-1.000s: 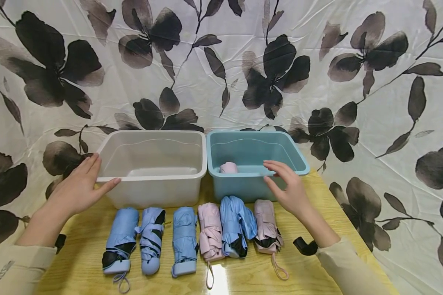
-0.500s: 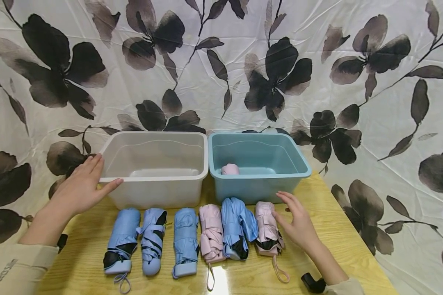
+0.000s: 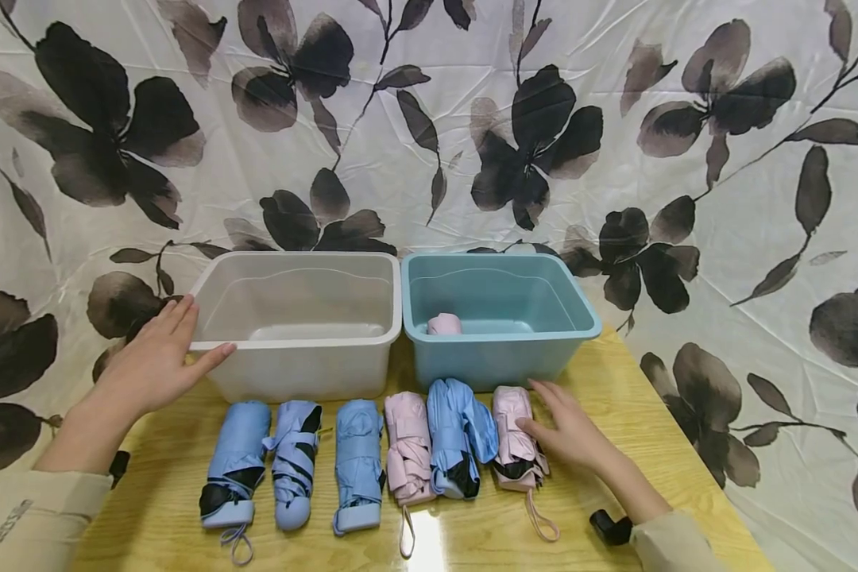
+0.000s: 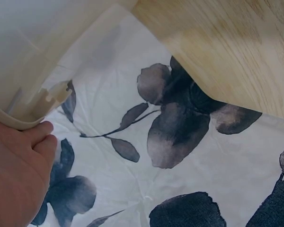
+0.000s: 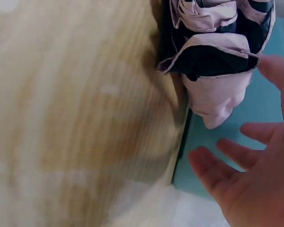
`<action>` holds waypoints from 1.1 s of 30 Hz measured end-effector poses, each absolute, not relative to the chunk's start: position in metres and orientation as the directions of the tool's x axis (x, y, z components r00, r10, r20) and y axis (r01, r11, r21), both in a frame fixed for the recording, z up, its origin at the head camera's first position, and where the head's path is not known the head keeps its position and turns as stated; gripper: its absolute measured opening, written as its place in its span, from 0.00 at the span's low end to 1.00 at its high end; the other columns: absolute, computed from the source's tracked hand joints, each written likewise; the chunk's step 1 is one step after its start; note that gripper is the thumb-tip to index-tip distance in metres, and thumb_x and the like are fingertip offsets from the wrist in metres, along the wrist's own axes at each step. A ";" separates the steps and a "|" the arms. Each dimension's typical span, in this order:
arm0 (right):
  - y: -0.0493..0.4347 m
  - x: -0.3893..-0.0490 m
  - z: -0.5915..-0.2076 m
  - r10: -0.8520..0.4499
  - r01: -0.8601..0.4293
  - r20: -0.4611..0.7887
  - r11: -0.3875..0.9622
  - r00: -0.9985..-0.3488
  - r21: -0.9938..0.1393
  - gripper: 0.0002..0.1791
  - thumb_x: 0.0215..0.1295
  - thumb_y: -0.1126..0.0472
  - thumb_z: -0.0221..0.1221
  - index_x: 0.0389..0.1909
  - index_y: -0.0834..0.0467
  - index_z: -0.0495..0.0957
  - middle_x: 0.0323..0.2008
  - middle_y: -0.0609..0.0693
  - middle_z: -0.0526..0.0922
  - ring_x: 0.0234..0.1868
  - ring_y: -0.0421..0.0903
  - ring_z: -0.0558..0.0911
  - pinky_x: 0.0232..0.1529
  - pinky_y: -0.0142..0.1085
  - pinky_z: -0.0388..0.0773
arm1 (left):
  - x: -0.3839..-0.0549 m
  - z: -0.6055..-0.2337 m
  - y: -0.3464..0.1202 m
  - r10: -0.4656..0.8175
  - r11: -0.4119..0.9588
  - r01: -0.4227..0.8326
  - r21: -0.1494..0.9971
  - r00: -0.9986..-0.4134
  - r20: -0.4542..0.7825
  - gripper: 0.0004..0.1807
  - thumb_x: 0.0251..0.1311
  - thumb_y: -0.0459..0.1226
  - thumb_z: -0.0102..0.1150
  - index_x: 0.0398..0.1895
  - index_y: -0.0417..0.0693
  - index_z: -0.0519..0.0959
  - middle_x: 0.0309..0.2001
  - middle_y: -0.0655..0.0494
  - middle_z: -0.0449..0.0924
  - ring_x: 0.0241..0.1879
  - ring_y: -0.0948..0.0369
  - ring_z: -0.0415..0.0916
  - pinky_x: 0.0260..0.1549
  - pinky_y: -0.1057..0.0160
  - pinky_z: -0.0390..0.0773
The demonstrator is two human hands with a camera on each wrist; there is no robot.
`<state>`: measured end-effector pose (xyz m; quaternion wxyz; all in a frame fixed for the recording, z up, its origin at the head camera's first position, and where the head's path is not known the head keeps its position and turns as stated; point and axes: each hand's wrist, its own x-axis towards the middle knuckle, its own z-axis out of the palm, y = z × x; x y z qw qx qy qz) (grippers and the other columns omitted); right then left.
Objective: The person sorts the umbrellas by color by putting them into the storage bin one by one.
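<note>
In the head view my left hand [image 3: 150, 357] rests at the left rim of the greyish-white bin [image 3: 300, 373], its fingers straight and thumb spread along the front. The left wrist view shows this hand [image 4: 21, 170] against the bin's rim. My right hand [image 3: 568, 429] is at the rightmost pink folded umbrella [image 3: 512, 425], thumb near its side and fingers by its top end. In the right wrist view the spread fingers of the right hand [image 5: 246, 165] stand around the end of the pink umbrella [image 5: 217, 90], not curled round it.
A teal bin [image 3: 486, 365] stands right of the white one, with a rolled pink item [image 3: 444, 324] inside. Left of the right hand lie a bright blue umbrella [image 3: 454, 437], another pink umbrella [image 3: 407, 445] and several paler blue ones [image 3: 358, 461] on the wooden table [image 3: 615, 397].
My right hand has come down from the teal bin's front rim to the rightmost pink umbrella, closing in on it from the right. The left hand has stayed at the white bin.
</note>
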<state>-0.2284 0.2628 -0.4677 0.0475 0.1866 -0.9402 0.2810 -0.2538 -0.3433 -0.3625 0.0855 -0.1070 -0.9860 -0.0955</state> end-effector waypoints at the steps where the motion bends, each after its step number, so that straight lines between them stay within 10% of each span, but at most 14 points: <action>1: 0.262 -0.231 -0.467 -0.334 -0.377 0.178 0.773 -0.926 -0.509 0.43 0.72 0.46 0.63 0.78 0.65 0.61 0.74 0.70 0.64 0.73 0.72 0.65 0.70 0.68 0.63 | -0.254 -0.362 -0.344 0.194 0.959 0.227 0.170 -0.962 0.190 0.55 0.75 0.63 0.46 0.78 0.21 0.45 0.79 0.23 0.41 0.79 0.30 0.36 0.70 0.25 0.48; 12: 0.250 -0.243 -0.464 -0.404 -0.343 0.029 0.735 -0.914 -0.584 0.49 0.69 0.43 0.66 0.78 0.69 0.59 0.73 0.72 0.64 0.73 0.70 0.66 0.70 0.64 0.66 | -0.253 -0.361 -0.341 0.201 0.954 0.238 0.180 -0.959 0.201 0.55 0.75 0.63 0.47 0.78 0.20 0.46 0.79 0.22 0.43 0.79 0.30 0.38 0.70 0.26 0.49; 26: 0.242 -0.241 -0.469 -0.312 -0.334 0.155 0.676 -0.937 -0.656 0.45 0.58 0.52 0.74 0.71 0.71 0.69 0.63 0.72 0.74 0.64 0.68 0.74 0.63 0.63 0.73 | -0.252 -0.360 -0.341 0.194 0.954 0.233 0.189 -0.959 0.205 0.55 0.74 0.63 0.48 0.78 0.21 0.47 0.79 0.23 0.43 0.79 0.30 0.38 0.70 0.26 0.49; 33: 0.245 -0.229 -0.468 -0.234 -0.271 0.156 0.621 -0.960 -0.736 0.45 0.59 0.56 0.75 0.75 0.65 0.67 0.67 0.68 0.71 0.50 0.55 0.82 0.47 0.42 0.82 | -0.252 -0.361 -0.341 0.199 0.952 0.241 0.190 -0.956 0.215 0.55 0.75 0.63 0.48 0.78 0.20 0.47 0.79 0.23 0.43 0.79 0.29 0.39 0.71 0.27 0.49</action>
